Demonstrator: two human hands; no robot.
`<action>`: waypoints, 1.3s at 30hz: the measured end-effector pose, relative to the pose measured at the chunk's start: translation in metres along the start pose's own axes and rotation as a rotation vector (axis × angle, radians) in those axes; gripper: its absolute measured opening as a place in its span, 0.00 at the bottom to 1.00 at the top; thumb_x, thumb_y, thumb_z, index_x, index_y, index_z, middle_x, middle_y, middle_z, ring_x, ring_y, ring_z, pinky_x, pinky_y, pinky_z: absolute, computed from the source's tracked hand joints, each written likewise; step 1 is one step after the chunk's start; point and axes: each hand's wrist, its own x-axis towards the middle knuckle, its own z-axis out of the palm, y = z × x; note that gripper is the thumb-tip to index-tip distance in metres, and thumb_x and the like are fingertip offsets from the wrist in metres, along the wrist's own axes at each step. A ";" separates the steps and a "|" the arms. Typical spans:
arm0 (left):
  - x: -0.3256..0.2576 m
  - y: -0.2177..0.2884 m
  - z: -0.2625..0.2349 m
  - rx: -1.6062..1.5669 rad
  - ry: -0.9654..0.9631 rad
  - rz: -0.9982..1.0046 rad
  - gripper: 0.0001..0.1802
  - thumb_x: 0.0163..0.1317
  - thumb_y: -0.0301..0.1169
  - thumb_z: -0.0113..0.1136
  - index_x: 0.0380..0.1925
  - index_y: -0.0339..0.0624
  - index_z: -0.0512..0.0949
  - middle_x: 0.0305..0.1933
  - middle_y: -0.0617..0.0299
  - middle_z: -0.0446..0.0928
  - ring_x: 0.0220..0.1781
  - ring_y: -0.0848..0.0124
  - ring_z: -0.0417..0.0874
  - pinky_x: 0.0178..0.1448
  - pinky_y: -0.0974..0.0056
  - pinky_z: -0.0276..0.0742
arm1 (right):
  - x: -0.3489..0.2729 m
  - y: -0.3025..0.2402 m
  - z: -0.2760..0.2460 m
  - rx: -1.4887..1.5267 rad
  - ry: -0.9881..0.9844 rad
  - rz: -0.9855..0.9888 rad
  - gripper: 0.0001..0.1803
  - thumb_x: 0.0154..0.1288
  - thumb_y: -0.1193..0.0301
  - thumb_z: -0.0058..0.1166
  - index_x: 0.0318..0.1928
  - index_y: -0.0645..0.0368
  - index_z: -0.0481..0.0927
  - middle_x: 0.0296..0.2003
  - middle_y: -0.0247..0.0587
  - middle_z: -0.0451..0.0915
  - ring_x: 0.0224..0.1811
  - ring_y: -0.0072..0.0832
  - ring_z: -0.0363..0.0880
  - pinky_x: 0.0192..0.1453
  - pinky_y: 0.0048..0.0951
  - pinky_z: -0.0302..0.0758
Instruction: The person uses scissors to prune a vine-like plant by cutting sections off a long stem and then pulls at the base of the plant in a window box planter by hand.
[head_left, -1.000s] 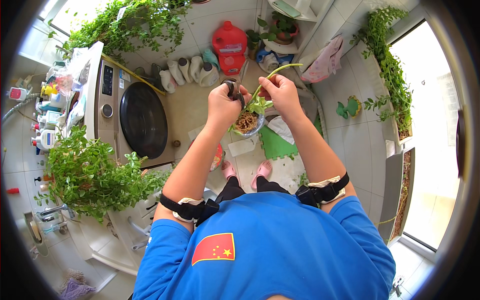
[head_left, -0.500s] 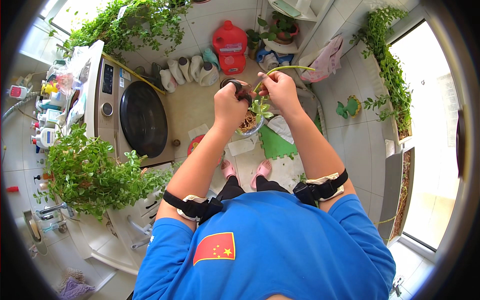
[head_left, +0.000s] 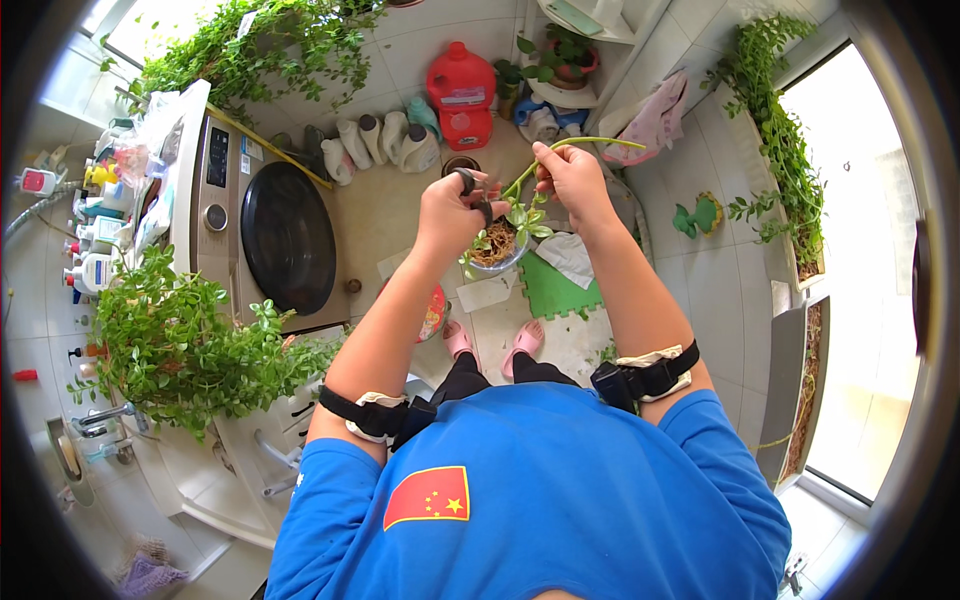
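Fingers of my left hand (head_left: 451, 212) grasp black ring-handled scissors (head_left: 466, 181), while my right hand (head_left: 576, 187) pinches a long, slender green stem (head_left: 600, 141) beyond the far rim of a round translucent bowl (head_left: 507, 264) of brown roots (head_left: 494, 243), which I see near the left edge of a green jigsaw-edged foam mat (head_left: 560, 287).

1. Black-handled scissors (head_left: 465, 181), looped on fingers of the left hand (head_left: 457, 210); blades too blurred to read.
2. Long green stem (head_left: 610, 140), pinched in the right hand (head_left: 570, 185); bent over, bare tip pointing right, lower part slanting down toward pale green leaves (head_left: 527, 217).
3. Beneath both hands, a pale round pot (head_left: 512, 260) with tangled brown fibres (head_left: 494, 243) inside.
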 end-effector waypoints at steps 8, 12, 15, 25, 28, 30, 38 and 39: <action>0.000 -0.012 0.010 -0.039 0.175 0.170 0.09 0.44 0.21 0.64 0.25 0.33 0.74 0.21 0.62 0.76 0.24 0.79 0.75 0.32 0.72 0.73 | 0.002 0.001 0.003 -0.008 -0.004 -0.004 0.13 0.59 0.62 0.53 0.25 0.57 0.71 0.19 0.28 0.71 0.17 0.14 0.66 0.23 0.15 0.63; 0.000 0.001 0.009 0.037 0.194 0.147 0.07 0.45 0.21 0.63 0.23 0.34 0.74 0.20 0.63 0.75 0.25 0.80 0.75 0.30 0.73 0.71 | 0.002 0.003 -0.002 0.014 -0.009 0.016 0.13 0.59 0.61 0.52 0.25 0.56 0.71 0.19 0.28 0.70 0.17 0.13 0.64 0.22 0.14 0.61; 0.004 -0.003 0.005 -0.019 0.219 0.137 0.05 0.46 0.21 0.62 0.22 0.36 0.75 0.19 0.66 0.74 0.25 0.81 0.74 0.29 0.74 0.70 | 0.001 0.001 -0.003 0.036 -0.011 0.032 0.13 0.59 0.61 0.52 0.25 0.56 0.70 0.18 0.27 0.70 0.17 0.13 0.63 0.21 0.15 0.60; 0.010 -0.005 -0.021 -0.028 0.048 -0.046 0.09 0.50 0.27 0.64 0.29 0.34 0.76 0.25 0.62 0.77 0.29 0.76 0.79 0.32 0.74 0.72 | 0.002 -0.006 -0.014 0.097 0.022 0.043 0.14 0.59 0.60 0.52 0.23 0.53 0.68 0.17 0.25 0.68 0.15 0.11 0.62 0.19 0.14 0.55; 0.008 -0.005 -0.020 -0.116 -0.115 -0.136 0.09 0.49 0.26 0.64 0.29 0.34 0.77 0.26 0.62 0.77 0.29 0.76 0.78 0.34 0.73 0.74 | 0.004 -0.005 -0.013 0.103 0.022 0.040 0.14 0.59 0.60 0.52 0.23 0.52 0.68 0.17 0.24 0.68 0.15 0.11 0.62 0.19 0.14 0.55; 0.007 -0.009 -0.020 -0.220 -0.183 -0.180 0.07 0.50 0.24 0.63 0.29 0.33 0.76 0.27 0.61 0.77 0.30 0.74 0.79 0.35 0.71 0.76 | 0.004 -0.005 -0.012 0.096 0.023 0.041 0.14 0.59 0.60 0.52 0.23 0.52 0.68 0.17 0.24 0.68 0.15 0.11 0.62 0.19 0.14 0.55; 0.002 -0.011 -0.014 -0.330 -0.065 -0.201 0.06 0.51 0.22 0.61 0.29 0.32 0.75 0.28 0.59 0.77 0.29 0.73 0.79 0.35 0.71 0.75 | 0.002 -0.006 -0.012 0.129 0.022 0.062 0.13 0.59 0.64 0.53 0.24 0.59 0.70 0.18 0.30 0.70 0.16 0.14 0.64 0.21 0.16 0.62; 0.002 -0.011 -0.013 -0.330 -0.035 -0.209 0.06 0.51 0.22 0.60 0.29 0.32 0.75 0.27 0.60 0.77 0.28 0.73 0.78 0.34 0.71 0.74 | 0.001 -0.006 -0.012 0.134 0.020 0.049 0.13 0.59 0.64 0.53 0.24 0.59 0.70 0.18 0.30 0.70 0.16 0.14 0.63 0.21 0.16 0.62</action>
